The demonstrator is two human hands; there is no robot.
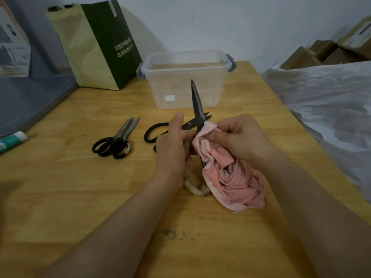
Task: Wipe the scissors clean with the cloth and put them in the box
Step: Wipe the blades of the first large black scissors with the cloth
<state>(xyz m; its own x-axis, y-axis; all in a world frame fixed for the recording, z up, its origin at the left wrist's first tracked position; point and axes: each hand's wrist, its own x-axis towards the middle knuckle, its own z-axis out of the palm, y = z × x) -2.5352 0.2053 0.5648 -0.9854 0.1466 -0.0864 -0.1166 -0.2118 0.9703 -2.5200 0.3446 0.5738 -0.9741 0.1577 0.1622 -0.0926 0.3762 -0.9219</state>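
Now, left hand (172,149) gripping one scissors (197,101) — right hand (241,137) pinching one cloth (236,181), one box (160,81)

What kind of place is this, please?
Probably a storeroom or back workroom, though I cannot be sure: cardboard boxes stacked at the right, plastic sheeting below them, and a plain wooden table.

Centre frame, the upright scissors (197,101) show a dark, dull metal blade, quite matt, and handles wrapped in pale, rough binding. The pink cloth (232,177) is soft, matt, crumpled fabric. Upper centre, the box (186,77) is clear, smooth plastic. The table (80,187) is yellowish wood, matt and scuffed — and at left, the small scissors (117,137) have brighter metal blades, black handles.
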